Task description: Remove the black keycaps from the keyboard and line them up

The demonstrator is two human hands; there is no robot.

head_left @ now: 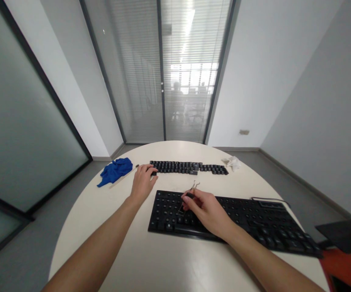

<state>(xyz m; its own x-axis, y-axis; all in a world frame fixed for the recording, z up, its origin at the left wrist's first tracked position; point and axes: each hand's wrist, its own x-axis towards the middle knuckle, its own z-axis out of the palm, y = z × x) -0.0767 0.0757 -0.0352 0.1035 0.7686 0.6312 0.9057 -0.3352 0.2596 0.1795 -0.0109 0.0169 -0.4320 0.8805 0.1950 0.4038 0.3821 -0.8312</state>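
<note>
My left hand (143,180) is at the left end of the rows of loose black keycaps (175,167), its thumb and fingers closed about a dark keycap (153,173). Held between the fingers of my right hand (207,207) is a keycap puller (190,195) with a dark middle and thin wire loops at both ends. One wire end points up and away; the other is over the black keyboard (236,211). Many of the keyboard's positions show bare stems, while keycaps remain along its lower edge and right side. My right hand covers part of it.
A blue cloth (116,171) lies at the table's left, beside a thin brush-like stick (123,177). Crumpled white tissue (232,163) is at the far right. The keyboard's cable (269,198) curves behind it. A red and black chair (345,255) stands by the round table (163,263).
</note>
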